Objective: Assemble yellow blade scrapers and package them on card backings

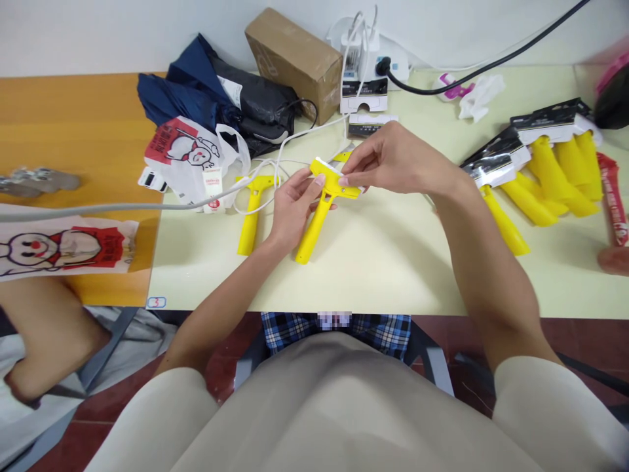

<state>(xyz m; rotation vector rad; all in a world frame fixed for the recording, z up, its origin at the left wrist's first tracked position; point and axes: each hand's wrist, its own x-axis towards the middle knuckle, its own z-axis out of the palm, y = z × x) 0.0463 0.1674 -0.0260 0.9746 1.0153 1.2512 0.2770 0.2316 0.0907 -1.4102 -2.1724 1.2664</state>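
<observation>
A yellow T-shaped scraper (317,226) is held tilted above the table, its head up and its handle pointing down toward me. My left hand (296,206) grips it where head and handle meet, thumb on top. The fingers of my right hand (381,160) are pinched at the right part of the scraper's head, beside a small screw; anything tiny between them is hidden. A second yellow scraper (250,219) lies on the table left of my left hand. Behind my fingers, another yellow piece (343,157) shows partly.
Several packaged yellow scrapers (545,177) lie at the right. A cardboard box (297,62), a dark umbrella (189,85), a printed plastic bag (191,151) and a power strip (393,62) stand behind. A white cable (289,141) crosses the table. Another person's arm (54,328) is at the left.
</observation>
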